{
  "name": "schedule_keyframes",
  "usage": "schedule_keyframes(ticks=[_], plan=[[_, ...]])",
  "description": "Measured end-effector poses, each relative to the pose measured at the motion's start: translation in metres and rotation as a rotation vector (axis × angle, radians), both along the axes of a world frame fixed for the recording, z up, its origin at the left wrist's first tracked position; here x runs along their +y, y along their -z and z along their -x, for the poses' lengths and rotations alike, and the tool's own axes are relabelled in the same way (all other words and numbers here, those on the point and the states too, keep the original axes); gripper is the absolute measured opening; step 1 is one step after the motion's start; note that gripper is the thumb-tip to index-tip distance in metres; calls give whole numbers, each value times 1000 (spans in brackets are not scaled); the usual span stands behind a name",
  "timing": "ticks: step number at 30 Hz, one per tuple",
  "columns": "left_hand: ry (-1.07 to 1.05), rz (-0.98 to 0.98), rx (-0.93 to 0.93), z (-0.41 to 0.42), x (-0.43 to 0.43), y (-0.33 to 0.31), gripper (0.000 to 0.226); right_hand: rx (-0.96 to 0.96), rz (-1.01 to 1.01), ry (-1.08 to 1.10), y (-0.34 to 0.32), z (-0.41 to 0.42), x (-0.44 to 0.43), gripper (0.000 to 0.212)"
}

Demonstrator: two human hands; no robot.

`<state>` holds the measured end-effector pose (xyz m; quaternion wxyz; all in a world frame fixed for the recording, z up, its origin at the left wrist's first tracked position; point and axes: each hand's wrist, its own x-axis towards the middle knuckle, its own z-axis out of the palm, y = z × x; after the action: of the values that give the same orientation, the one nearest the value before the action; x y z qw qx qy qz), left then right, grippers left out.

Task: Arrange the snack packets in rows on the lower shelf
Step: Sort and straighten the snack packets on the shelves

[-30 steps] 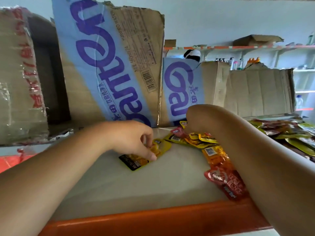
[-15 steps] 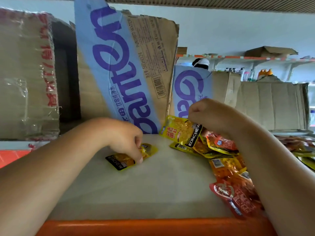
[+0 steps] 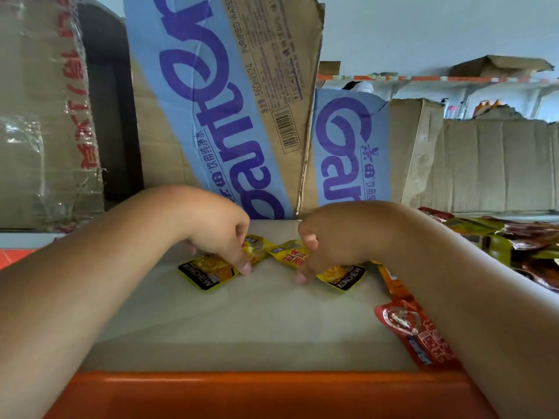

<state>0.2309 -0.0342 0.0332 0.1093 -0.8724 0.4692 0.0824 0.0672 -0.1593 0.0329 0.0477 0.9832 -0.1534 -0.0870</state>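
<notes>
Two yellow snack packets lie on the pale shelf board (image 3: 242,322). My left hand (image 3: 217,228) has curled fingers on the left yellow packet (image 3: 208,272), which lies flat. My right hand (image 3: 329,237) pinches the second yellow packet (image 3: 341,275) and sets it down just right of the first. A red packet (image 3: 414,331) and an orange one (image 3: 393,282) lie by my right forearm. A heap of mixed packets (image 3: 514,243) fills the shelf at the far right.
Flattened cardboard boxes with blue and purple print (image 3: 217,116) lean against the back of the shelf. A taped brown carton (image 3: 42,116) stands at the left. The shelf's orange front lip (image 3: 257,394) runs along the bottom.
My right hand has lifted a yellow packet out of the pile and brought it left and down beside the first one. My left hand has stayed on the first packet.
</notes>
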Motion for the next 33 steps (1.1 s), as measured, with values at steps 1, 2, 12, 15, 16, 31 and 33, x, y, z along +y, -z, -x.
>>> schedule_keyframes(ticks=[1, 2, 12, 15, 16, 31, 33], plan=[[-1, -1, -6, 0, 0, 0, 49, -12, -5, -10, 0, 0, -1, 41], [0, -2, -8, 0, 0, 0, 48, -30, -15, -22, 0, 1, -1, 41], [53, 182, -108, 16, 11, -20, 32, -487, -250, -23, -12, 6, -13, 38], [88, 328, -145, 20, 19, -23, 31, -594, -269, -33, -19, 11, -15, 33], [104, 375, -143, 22, 22, -22, 31, -615, -272, -30, -22, 13, -14, 31], [137, 798, -177, 8, 125, -14, 33, -657, -214, -127, -64, 3, 48, 34], [130, 812, -197, 2, 144, -12, 34, -672, -224, -135, -64, -5, 69, 33]])
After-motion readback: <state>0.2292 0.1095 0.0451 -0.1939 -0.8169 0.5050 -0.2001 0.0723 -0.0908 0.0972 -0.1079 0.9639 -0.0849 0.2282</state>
